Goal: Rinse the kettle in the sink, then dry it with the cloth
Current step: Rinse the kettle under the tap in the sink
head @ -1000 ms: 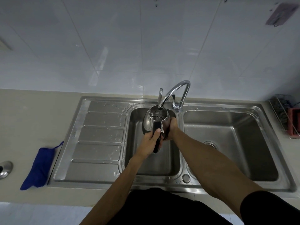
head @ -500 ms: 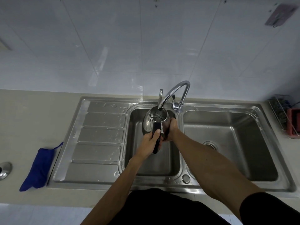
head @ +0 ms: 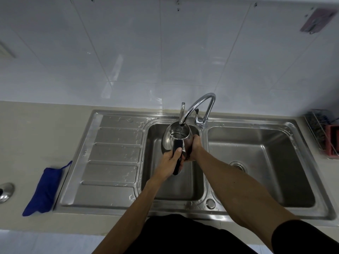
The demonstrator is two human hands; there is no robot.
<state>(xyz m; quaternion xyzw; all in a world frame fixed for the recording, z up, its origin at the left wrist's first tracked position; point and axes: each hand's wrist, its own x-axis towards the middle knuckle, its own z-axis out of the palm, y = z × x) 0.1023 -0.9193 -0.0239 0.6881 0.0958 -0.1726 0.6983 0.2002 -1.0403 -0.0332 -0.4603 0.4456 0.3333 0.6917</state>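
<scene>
Head view, frame centre: left hand [head: 171, 158] and right hand [head: 194, 146] hold the kettle [head: 174, 139] under the faucet [head: 199, 105] over the sink [head: 300, 213], rinsing apparently underway, blue cloth [head: 44, 191] unused at lower left on the desk [head: 36, 140].

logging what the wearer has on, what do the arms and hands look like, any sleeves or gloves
Both hands are bare: no gloves, rings or watch show on the left hand or the right hand. The forearms are uncovered. A black sleeve ends near the right elbow; the left arm shows no sleeve in view.
</scene>
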